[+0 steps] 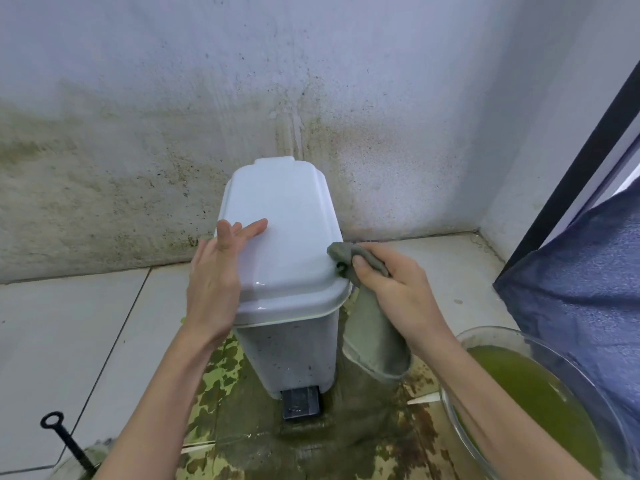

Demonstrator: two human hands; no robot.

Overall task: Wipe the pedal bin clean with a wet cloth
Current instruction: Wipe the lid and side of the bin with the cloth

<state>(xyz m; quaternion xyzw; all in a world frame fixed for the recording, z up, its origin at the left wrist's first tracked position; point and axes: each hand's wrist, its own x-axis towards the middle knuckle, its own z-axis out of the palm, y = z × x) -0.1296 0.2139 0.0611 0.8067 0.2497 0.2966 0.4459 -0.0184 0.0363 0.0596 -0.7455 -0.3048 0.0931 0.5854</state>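
While the left hand (pixel 214 271) lies flat with straight fingers on the lid's left side, likely steadying the bin (pixel 287 271), the right hand (pixel 391 289) pinches a grey wet cloth (pixel 374 327) against the lid's right edge, its tail hanging below the grip. Lid is closed, so contents are hidden. Right of the gripping hand, a clear bowl (pixel 491 336) holds murky green water (pixel 526 393), probably for rinsing.

Bowl (pixel 512 375) cut off lower right.
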